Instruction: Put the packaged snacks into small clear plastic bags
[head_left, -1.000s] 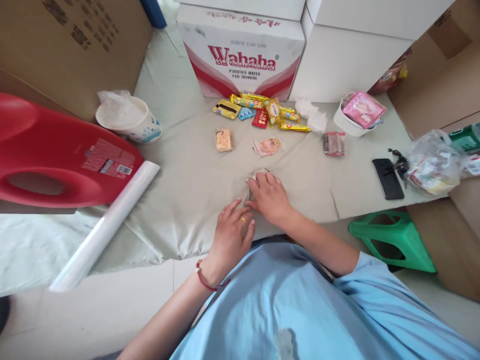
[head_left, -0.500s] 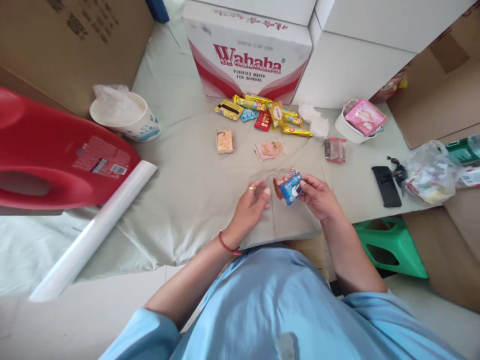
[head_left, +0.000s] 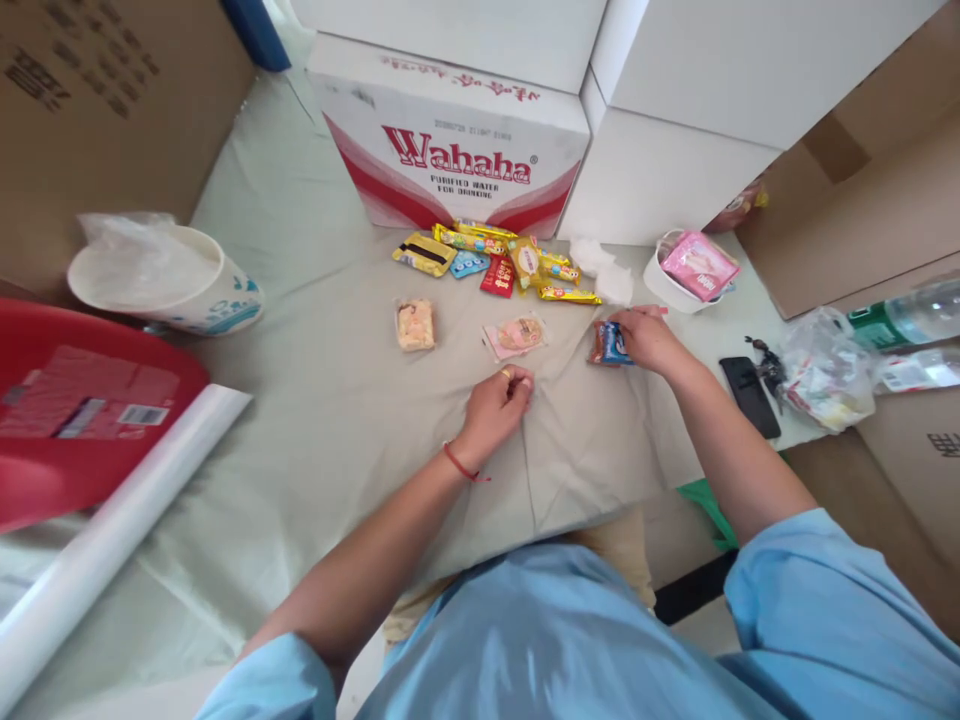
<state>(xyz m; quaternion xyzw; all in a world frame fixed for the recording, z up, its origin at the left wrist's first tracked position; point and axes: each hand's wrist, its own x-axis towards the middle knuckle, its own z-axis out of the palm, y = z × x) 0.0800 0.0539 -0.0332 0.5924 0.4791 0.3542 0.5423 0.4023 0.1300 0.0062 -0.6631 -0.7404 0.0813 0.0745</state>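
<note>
My right hand [head_left: 641, 338] is closed on a small blue-and-brown snack packet [head_left: 611, 343], low over the cloth at the right. A sliver of a red-edged packet [head_left: 658, 311] shows beyond that hand; the rest is hidden. My left hand [head_left: 496, 405], with a ring and a red wrist cord, rests on the cloth, fingers curled in and nothing visible in them. Just beyond it lies a flat pink wrapped biscuit [head_left: 516, 336]. Farther left sits a pale, chunky wrapped snack [head_left: 415, 325].
Several yellow, blue and red snacks [head_left: 499, 262] lie before a Wahaba carton [head_left: 457, 165]. White tissues [head_left: 604, 270] and a white tub [head_left: 658, 275] stand right of them. A phone [head_left: 750, 397] lies farther right. At left are a paper bucket [head_left: 214, 290], a red jug [head_left: 97, 400] and a plastic roll [head_left: 120, 530].
My right hand has carried the blue-and-brown packet forward and right, down towards the cloth. My left hand's fingers have curled in. The view has shifted.
</note>
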